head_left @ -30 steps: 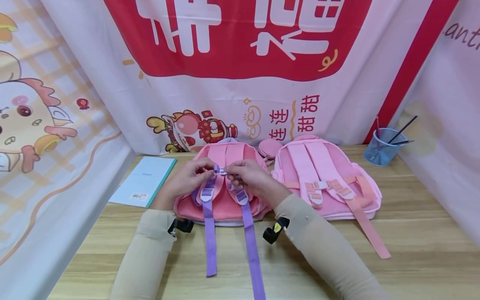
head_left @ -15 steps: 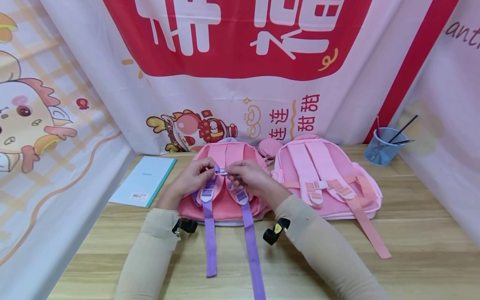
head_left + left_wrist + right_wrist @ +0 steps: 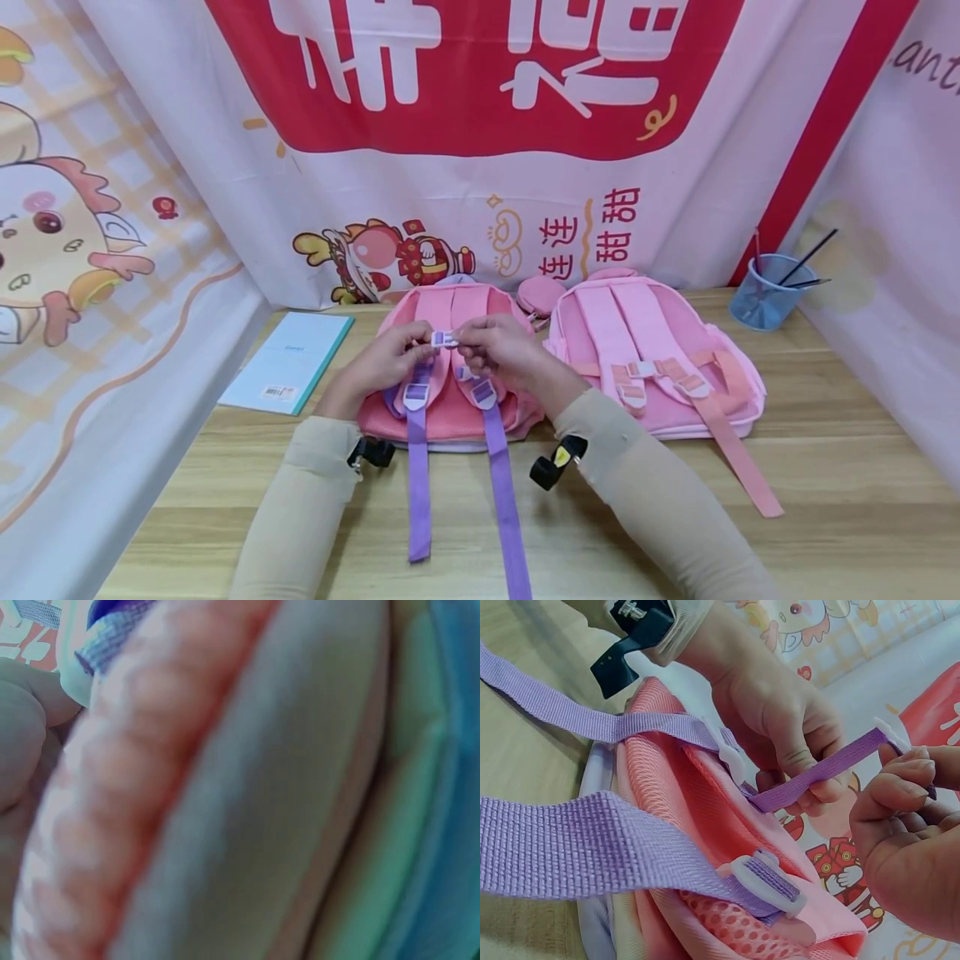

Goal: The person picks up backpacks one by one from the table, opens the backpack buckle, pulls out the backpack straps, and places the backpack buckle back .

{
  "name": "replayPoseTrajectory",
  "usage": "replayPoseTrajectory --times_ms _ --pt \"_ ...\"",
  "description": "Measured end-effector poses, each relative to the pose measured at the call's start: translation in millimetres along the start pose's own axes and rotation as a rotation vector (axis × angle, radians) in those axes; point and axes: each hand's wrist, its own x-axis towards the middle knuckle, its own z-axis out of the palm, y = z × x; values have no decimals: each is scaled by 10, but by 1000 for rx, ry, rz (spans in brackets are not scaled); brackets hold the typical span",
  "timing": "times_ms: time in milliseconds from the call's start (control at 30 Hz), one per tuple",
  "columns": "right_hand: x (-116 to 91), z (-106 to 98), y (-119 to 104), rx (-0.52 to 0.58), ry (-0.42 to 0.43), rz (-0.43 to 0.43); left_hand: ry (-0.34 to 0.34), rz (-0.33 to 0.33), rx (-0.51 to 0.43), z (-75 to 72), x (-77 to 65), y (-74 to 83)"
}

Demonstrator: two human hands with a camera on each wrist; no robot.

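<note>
A pink backpack (image 3: 386,421) lies with its shoulder straps facing up. Above it, my left hand (image 3: 386,358) pinches a purple webbing strap (image 3: 825,771), seen clearly in the right wrist view. My right hand (image 3: 504,348) pinches the far side of a white buckle (image 3: 444,339) on that strap. The buckle is held up between both hands, partly covered by fingers. Below hang two long purple strap tails (image 3: 422,492), each running through a white adjuster (image 3: 416,396). In the left wrist view, blurred backpack fabric (image 3: 150,750) fills most of the picture.
A second pink backpack (image 3: 652,408) lies to the right, its white chest buckle joined. Between the two is a small round pink pouch (image 3: 540,297). At the left lies a light blue notebook (image 3: 292,358). A blue mesh cup (image 3: 761,304) with thin sticks stands at the right rear.
The white buckle has risen slightly and turned, so more of it shows between my fingers. The left purple tail has shifted a little to the left and down.
</note>
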Motion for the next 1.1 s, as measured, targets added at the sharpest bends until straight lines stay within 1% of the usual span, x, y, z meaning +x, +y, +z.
replayPoseTrajectory --times_ms 100,167,233,333,400,467,500,567,633,800,967,1100 --pt "1 2 8 4 6 2 9 -15 3 2 -7 -4" --pt "5 2 15 6 11 3 27 -25 0 -1 -19 -9" --pt "6 0 20 7 16 5 51 -44 -9 -15 -36 -12" --pt "3 -9 20 1 27 17 105 -45 -56 -51 -81 12" --pt "-3 -15 19 -5 34 29 143 -26 -70 -82 -115 50" --pt "-5 -23 19 -10 45 40 171 22 -76 -111 -139 101" --pt "-8 -25 19 -14 49 43 178 42 -64 -123 -147 128" --pt "-11 -28 21 -23 55 47 181 78 -35 -143 -149 172" --pt "-15 -28 21 -39 59 47 163 104 -21 -155 -142 210" --pt "-26 -26 21 -59 42 43 126 114 -7 -160 -137 246" --pt "-36 -68 33 -22 -7 47 161 106 8 -165 -153 230" --pt "-47 -102 44 -26 -15 46 185 111 2 -170 -168 224"
